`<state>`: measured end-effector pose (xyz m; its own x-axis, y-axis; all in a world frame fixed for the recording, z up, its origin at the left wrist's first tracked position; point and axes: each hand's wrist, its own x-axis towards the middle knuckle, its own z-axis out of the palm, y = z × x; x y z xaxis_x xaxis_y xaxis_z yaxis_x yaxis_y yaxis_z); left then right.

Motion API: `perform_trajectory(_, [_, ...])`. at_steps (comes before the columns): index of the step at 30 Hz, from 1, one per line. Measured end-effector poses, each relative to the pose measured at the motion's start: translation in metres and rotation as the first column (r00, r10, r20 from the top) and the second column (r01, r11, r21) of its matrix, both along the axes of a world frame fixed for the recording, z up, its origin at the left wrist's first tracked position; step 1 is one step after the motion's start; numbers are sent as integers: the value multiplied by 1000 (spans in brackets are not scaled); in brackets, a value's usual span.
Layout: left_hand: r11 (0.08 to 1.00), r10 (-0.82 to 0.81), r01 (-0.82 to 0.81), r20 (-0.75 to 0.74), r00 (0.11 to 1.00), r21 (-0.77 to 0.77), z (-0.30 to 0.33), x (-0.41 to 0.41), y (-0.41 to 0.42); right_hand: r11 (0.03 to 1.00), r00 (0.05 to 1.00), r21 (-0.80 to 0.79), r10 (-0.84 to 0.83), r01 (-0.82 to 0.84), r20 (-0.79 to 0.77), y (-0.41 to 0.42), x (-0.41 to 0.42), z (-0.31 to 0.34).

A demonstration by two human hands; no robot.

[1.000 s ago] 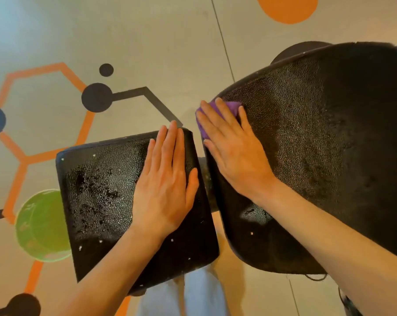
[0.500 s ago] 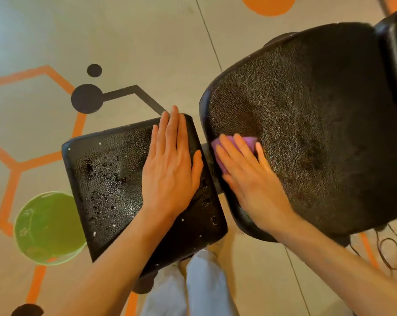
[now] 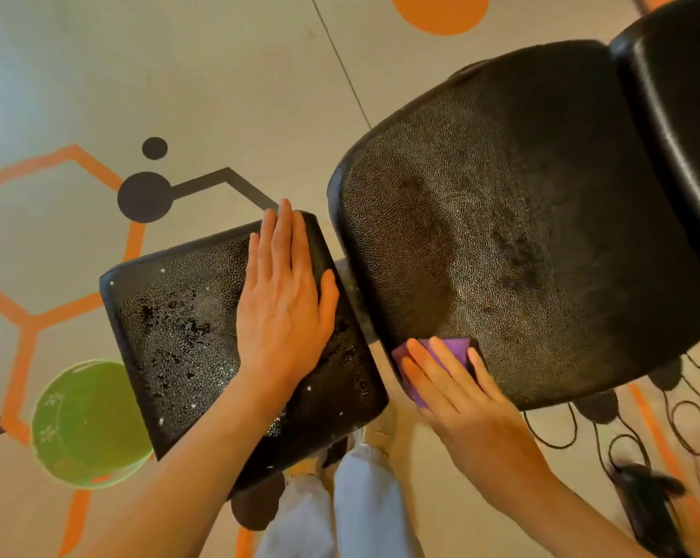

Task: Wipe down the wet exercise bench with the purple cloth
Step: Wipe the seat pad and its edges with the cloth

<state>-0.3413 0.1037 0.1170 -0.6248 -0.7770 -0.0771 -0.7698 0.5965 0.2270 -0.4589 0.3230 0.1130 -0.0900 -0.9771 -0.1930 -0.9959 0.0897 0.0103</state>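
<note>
Right hand (image 3: 467,400), fingers flat, presses cloth (image 3: 447,350) at lower left edge of large pad (image 3: 521,243); it has swept down from that pad's upper left corner. Left hand (image 3: 284,312), fingers flat, rests on small pad (image 3: 179,316), which is beaded with water, unwiped. Cloth mostly hidden under fingers; large pad cut off at right.

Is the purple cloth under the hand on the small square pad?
No, the purple cloth is under the right hand at the big pad's near edge; the left hand lies bare on the small pad.
</note>
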Motion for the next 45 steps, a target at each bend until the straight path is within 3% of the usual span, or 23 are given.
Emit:
perform_trajectory(3, [1000,-3,3,-2,1000,3,-1,0,0,1000,999,-28,-9,11,52,-21,-18,-4])
perform_trajectory(7, [1000,-2,2,3,1000,16,0,0,0,945,956,-149,-283,292,82,-127,-35,-6])
perform_trajectory(9, [999,-23,23,-6,1000,43,2,0,0,926,939,-154,-338,344,66,-108,-21,-13])
perform_trajectory(13, [973,-217,221,-57,974,71,9,-6,26,974,977,-78,-207,211,50,3,27,-9])
perform_trajectory(15, [942,-317,324,-86,944,84,8,-12,47,979,982,-92,-173,179,73,-4,2,-11])
perform_trajectory(19, [924,-377,378,-30,926,63,-3,-13,64,857,874,-169,-477,486,91,-83,-48,-5])
perform_trajectory(21, [918,-393,393,-4,919,53,-5,-12,64,801,822,-185,-556,569,121,-68,-28,-11])
perform_trajectory(24, [917,-397,396,-1,918,48,-4,-12,65,890,902,-150,-421,431,95,-4,25,-12])
perform_trajectory(27, [918,-393,392,14,919,61,-3,-12,65,951,962,-144,-271,274,38,15,-6,-14])
perform_trajectory(29, [917,-397,396,12,918,57,-4,-11,65,876,898,-202,-438,439,50,-4,-38,-10])
perform_trajectory(32, [915,-402,401,23,915,43,-5,-11,65,664,704,-244,-695,706,146,-22,-21,-11])
perform_trajectory(33, [916,-399,398,28,916,51,-5,-11,66,676,714,-238,-684,697,148,-20,0,-13])
perform_trajectory(35, [915,-402,400,30,915,57,-6,-11,64,808,838,-223,-526,546,144,-9,30,-14])
perform_trajectory(37, [910,-412,410,41,910,55,-6,-10,63,868,896,-226,-416,442,154,5,23,-15])
perform_trajectory(38, [907,-421,419,37,907,50,-5,-10,62,843,873,-230,-456,486,173,8,12,-14])
perform_trajectory(41, [874,-484,484,-6,875,53,-2,-18,65,621,670,-250,-680,743,298,11,-21,-8])
perform_trajectory(45, [738,-659,669,-113,743,92,-2,-40,76,352,457,-332,-825,875,331,-2,-10,-19])
